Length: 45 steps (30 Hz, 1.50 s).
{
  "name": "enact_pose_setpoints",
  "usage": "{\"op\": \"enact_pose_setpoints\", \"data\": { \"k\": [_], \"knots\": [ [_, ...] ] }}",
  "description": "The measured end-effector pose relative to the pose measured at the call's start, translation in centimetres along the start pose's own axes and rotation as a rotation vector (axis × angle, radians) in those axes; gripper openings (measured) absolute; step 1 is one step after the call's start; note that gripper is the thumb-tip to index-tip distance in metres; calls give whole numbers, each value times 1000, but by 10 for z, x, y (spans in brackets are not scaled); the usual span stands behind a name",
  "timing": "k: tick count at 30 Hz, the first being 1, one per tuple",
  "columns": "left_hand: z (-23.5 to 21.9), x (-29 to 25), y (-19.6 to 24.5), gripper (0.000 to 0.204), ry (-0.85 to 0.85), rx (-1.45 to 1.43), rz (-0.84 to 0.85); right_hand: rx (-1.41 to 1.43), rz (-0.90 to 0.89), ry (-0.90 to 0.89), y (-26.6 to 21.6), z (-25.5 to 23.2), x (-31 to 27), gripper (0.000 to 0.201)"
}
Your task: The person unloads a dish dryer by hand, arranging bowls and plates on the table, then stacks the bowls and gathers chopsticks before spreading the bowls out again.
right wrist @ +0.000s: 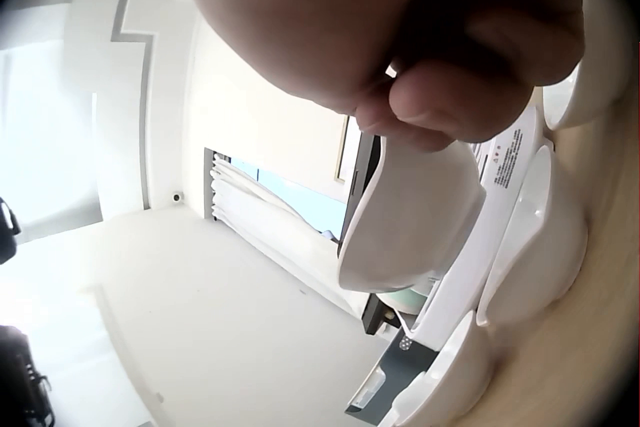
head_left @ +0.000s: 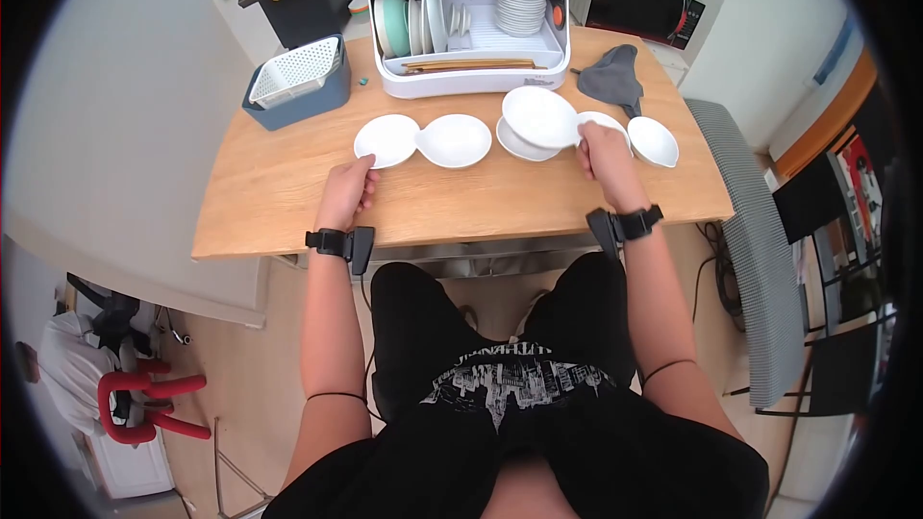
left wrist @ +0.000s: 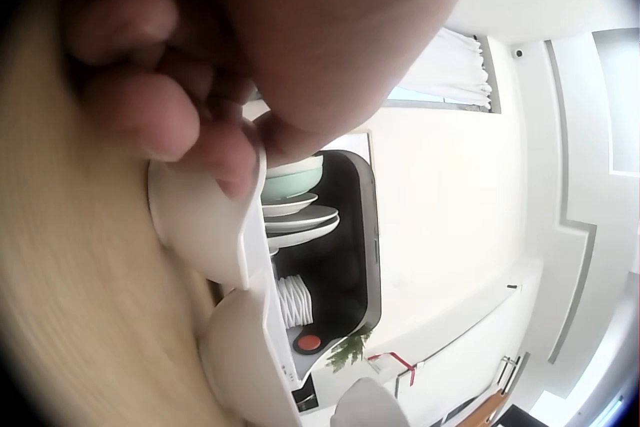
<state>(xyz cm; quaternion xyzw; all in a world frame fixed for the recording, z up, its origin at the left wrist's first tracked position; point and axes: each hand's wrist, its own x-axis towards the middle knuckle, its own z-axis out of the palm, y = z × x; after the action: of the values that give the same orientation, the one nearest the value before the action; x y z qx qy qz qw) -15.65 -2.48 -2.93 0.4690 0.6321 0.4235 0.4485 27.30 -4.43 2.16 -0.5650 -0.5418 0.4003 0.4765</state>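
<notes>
My right hand (head_left: 608, 159) pinches the edge of a white bowl (head_left: 540, 115) between thumb and fingers. In the right wrist view this bowl (right wrist: 415, 209) is raised above the table. It overlaps another white bowl (head_left: 519, 145) below it in the head view. My left hand (head_left: 348, 190) pinches the near rim of the leftmost white bowl (head_left: 386, 139), which sits on the table, its side wall (left wrist: 195, 222) showing in the left wrist view. Beside it is a second white bowl (head_left: 454, 141). Two more white bowls stand at the right, the outer one (head_left: 655, 142) tilting its small spout toward me.
Behind the bowls stands a white dish cabinet (head_left: 452, 85) with plates, stacked small dishes and chopsticks. A blue basin (head_left: 298, 104) holding a white basket (head_left: 296, 72) is at the table's left. A grey cloth (head_left: 612, 79) lies at the right, near a microwave (head_left: 639, 8).
</notes>
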Motion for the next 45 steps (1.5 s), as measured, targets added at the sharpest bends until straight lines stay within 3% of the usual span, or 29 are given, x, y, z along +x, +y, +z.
{"op": "enact_pose_setpoints", "data": {
  "k": [6,9,17,25,27,30,34,38,39,41,43,45],
  "knots": [
    [21,4,10,44,-81,38,-5,52,181,-296,-5,39,-66,43],
    [21,5,8,45,-97,35,1,109,217,-352,3,66,-72,44],
    [9,0,-6,42,50,-108,56,127,180,-407,17,118,-47,42],
    [-43,-13,-23,38,212,-72,26,78,216,-435,1,163,-32,49],
    [-48,-15,-24,38,222,-66,17,221,194,-499,4,173,-32,53],
    [-48,-17,-21,45,269,-53,13,167,145,-504,5,182,-36,49],
    [-42,-15,-19,53,252,-26,52,171,79,-600,5,173,-42,44],
    [-39,-12,-15,56,316,-23,65,82,88,-556,5,146,-42,39],
    [-38,-10,-18,56,303,-25,68,66,75,-531,9,136,-41,38],
    [-40,-6,-28,54,403,46,246,58,42,-478,13,107,-41,35],
    [-33,-13,-21,46,401,-11,266,44,14,-423,12,72,-44,32],
    [-28,-19,-13,40,508,60,381,97,-22,-223,8,34,-47,27]
  ]
}}
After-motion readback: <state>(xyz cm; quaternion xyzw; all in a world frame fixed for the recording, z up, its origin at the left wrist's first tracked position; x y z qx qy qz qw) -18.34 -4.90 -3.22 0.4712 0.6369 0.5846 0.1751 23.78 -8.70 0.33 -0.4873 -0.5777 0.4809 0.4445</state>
